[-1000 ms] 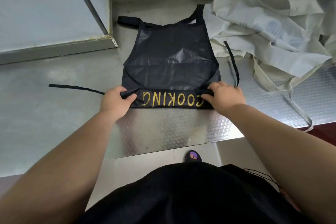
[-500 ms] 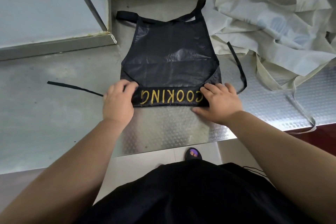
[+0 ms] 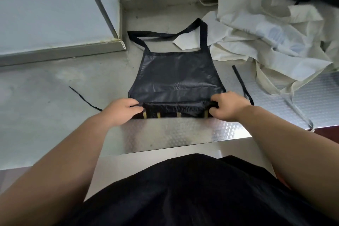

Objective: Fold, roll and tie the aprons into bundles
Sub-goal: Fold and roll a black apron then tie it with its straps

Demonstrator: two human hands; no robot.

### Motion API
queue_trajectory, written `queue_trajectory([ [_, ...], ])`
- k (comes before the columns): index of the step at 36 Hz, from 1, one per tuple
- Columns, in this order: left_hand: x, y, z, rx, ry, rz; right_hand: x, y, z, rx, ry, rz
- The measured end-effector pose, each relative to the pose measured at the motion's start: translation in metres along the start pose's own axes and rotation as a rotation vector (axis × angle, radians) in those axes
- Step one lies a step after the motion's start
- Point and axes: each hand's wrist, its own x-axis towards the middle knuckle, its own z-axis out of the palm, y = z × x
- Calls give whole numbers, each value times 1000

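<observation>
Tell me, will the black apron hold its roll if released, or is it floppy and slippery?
Probably floppy: the black apron creases and sags between the left hand and right hand. Its glossy sheen suggests slippery cloth, so the roll may loosen on the steel table.

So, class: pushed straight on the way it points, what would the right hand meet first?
Probably the black apron, flat ahead: the right hand grips its rolled edge, pointing across it.

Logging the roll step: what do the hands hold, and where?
The black apron, by its rolled near edge: left hand at the left end, right hand at the right end.
</observation>
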Motion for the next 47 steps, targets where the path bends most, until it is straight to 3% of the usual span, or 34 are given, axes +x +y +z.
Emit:
queue_trajectory([
  [3, -2, -6, 7, -49, -4, -42, 0, 0, 7, 63, -12, 78],
  [7, 0, -11, 14, 100, 136, -41, 2, 2, 16, 139, 29, 170],
  [10, -2, -11, 25, 327, 315, 26, 3, 0, 18, -56, 99, 133],
  [13, -8, -10, 37, 451, 460, 264, 0, -8, 21, -317, 187, -7],
  [16, -11, -11, 49, 435, 403, 394, -3, -13, 33, -341, 147, -72],
  [21, -20, -5, 50, 527, 227, 291, -7, -10, 38, -286, -9, -44],
  [26, -21, 3, 39, 494, 254, 275, -4, -8, 24, -188, 99, -114],
  [29, -18, 9, 23, 323, 231, 216, -5, -5, 13, -113, 123, -105],
  [32, -10, 9, 7, 106, 66, 97, -3, 1, 1, -49, 81, -88],
  [36, -3, 4, 7, 54, -1, 18, 4, 5, -4, -37, 29, -53],
  [40, 1, -3, 21, 295, 204, 51, 9, 2, 2, -96, 11, 22],
  [43, 1, -3, 32, 387, 348, 84, 11, -2, 13, -233, 86, 27],
  [47, -2, -4, 41, 461, 496, 342, 8, -16, 25, -351, 155, -51],
])
